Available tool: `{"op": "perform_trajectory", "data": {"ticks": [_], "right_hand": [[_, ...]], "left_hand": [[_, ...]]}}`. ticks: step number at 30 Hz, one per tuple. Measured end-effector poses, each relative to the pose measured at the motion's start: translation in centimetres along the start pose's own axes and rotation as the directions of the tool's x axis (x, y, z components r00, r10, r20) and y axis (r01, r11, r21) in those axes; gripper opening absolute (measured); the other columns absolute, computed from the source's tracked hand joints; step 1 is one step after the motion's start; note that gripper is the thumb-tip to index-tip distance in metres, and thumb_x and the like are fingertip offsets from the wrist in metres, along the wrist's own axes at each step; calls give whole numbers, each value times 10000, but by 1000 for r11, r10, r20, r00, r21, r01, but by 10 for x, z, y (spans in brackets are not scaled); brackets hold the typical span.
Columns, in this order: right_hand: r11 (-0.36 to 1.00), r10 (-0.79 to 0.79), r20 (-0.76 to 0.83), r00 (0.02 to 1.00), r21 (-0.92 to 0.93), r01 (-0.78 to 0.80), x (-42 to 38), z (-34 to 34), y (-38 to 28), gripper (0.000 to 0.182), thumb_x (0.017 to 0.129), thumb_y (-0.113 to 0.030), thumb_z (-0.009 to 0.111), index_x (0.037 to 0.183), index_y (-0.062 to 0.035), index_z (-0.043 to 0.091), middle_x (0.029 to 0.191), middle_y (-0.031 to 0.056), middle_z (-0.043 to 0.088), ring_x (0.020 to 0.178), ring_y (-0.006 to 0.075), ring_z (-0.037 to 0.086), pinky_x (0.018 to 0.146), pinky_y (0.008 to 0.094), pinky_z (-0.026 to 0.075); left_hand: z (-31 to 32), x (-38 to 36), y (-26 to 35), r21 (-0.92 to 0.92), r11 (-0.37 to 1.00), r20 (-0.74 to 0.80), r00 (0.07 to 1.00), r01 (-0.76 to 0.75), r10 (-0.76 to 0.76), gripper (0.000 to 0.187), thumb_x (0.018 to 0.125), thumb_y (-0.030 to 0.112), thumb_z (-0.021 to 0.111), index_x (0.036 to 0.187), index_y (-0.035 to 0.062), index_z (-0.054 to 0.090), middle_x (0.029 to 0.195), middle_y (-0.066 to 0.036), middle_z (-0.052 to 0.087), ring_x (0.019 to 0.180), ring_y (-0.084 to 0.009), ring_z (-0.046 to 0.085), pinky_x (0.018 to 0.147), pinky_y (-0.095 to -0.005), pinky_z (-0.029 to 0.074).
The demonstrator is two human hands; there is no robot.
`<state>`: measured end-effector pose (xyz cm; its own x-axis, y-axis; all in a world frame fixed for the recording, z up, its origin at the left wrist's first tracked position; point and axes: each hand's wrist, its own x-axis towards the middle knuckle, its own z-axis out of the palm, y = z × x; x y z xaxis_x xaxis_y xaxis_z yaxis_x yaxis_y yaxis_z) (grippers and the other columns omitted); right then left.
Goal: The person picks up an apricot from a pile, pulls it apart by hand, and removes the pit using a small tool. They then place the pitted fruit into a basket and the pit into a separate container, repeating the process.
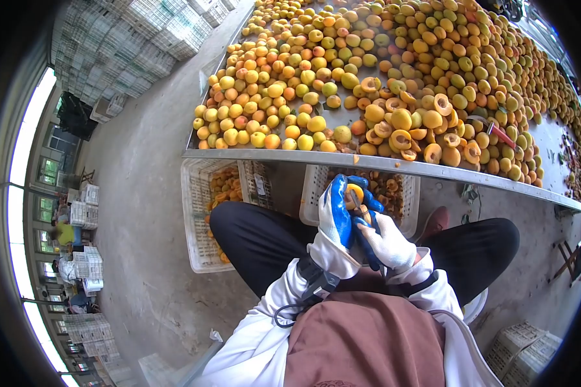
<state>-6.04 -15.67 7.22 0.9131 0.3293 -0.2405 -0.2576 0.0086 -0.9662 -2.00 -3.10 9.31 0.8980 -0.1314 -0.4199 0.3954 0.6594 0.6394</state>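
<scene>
My left hand [339, 219], in a white glove with a blue coated palm, is closed around an apricot [354, 195] above the gap between my knees. Close against it is my right hand [387, 242], gloved the same way. Its fingers are wrapped round what looks like a small knife [356, 201], the narrow tip touching the fruit; most of the tool is hidden by the glove. Below my hands stands a white crate [311, 193] holding dark, pitted-looking fruit pieces. Another white crate [197, 238], with orange apricot halves inside, sits by my left knee.
A metal table [290, 155] carries heaped whole apricots [458, 71] and a cluster of cut halves [400, 138]. A red-handled tool [500, 135] lies among them. Stacked crates [122, 39] stand at the far left, more crates [523, 351] at lower right.
</scene>
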Motion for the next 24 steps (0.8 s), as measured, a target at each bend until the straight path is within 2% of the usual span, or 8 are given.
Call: {"op": "perform_trajectory", "data": {"ticks": [3, 4, 5, 7, 8, 14, 22, 24], "right_hand": [[1000, 16, -26, 1000, 6, -15, -2, 6, 1, 214, 1030, -109, 528, 1164, 29, 621, 956, 72, 674, 909, 120, 592, 849, 321, 511], [968, -185, -100, 978, -189, 164, -1, 10, 0, 227, 998, -95, 569, 1180, 35, 604, 943, 145, 708, 885, 230, 684, 831, 369, 533], [967, -190, -100, 977, -191, 168, -2, 13, -2, 227, 998, -95, 569, 1180, 35, 604, 943, 145, 708, 885, 230, 684, 831, 369, 533], [920, -203, -230, 952, -379, 105, -6, 19, -11, 289, 954, -81, 615, 1216, 35, 577, 971, 247, 712, 913, 418, 710, 815, 437, 548], [920, -207, -237, 949, -378, 106, -5, 20, -10, 326, 930, -88, 640, 1221, 36, 561, 990, 303, 690, 939, 505, 661, 791, 493, 550], [865, -83, -329, 941, -492, -96, -6, 29, -14, 315, 935, -96, 635, 1203, 43, 549, 961, 312, 688, 903, 499, 675, 765, 514, 545], [911, -131, -259, 957, -412, 13, -5, 21, -1, 289, 946, -89, 620, 1194, 45, 556, 964, 299, 695, 910, 475, 688, 774, 484, 549], [931, -165, -230, 959, -358, 75, -5, 17, 0, 265, 954, -90, 613, 1178, 44, 573, 965, 288, 700, 915, 452, 702, 780, 465, 550]], "left_hand": [[-1, 0, 1, -51, 997, 2, 998, 56, -56, 401, 1056, 419, 452, 1088, 58, 623, 832, -141, 667, 732, -298, 681, 661, -404, 586], [0, 0, 1, -50, 997, 6, 999, 53, -52, 401, 1056, 419, 452, 1088, 58, 623, 832, -141, 667, 732, -298, 681, 661, -404, 586], [0, -1, 1, -55, 998, 30, 999, 23, -22, 408, 1056, 425, 448, 1101, 59, 620, 843, -147, 670, 756, -303, 683, 694, -412, 585], [1, -1, 0, -60, 998, 52, 999, -3, 7, 414, 1055, 431, 444, 1114, 60, 618, 853, -153, 674, 780, -307, 684, 726, -419, 583], [1, -1, 0, -77, 997, 36, 999, 23, -20, 416, 1058, 430, 437, 1125, 60, 615, 862, -158, 678, 801, -311, 683, 756, -427, 578], [-1, -3, -4, -65, 998, -1, 1000, 22, -22, 390, 1066, 387, 414, 1129, 52, 605, 909, -159, 689, 851, -317, 691, 806, -442, 572], [-8, -1, -16, 66, 990, 3, 992, -124, 124, 352, 1055, 343, 438, 1108, 35, 599, 937, -136, 682, 823, -304, 699, 776, -413, 590], [-13, 2, -19, 2, 995, 19, 995, -96, 96, 384, 1063, 417, 471, 1123, 72, 628, 943, -111, 683, 804, -271, 713, 723, -386, 617]]}}
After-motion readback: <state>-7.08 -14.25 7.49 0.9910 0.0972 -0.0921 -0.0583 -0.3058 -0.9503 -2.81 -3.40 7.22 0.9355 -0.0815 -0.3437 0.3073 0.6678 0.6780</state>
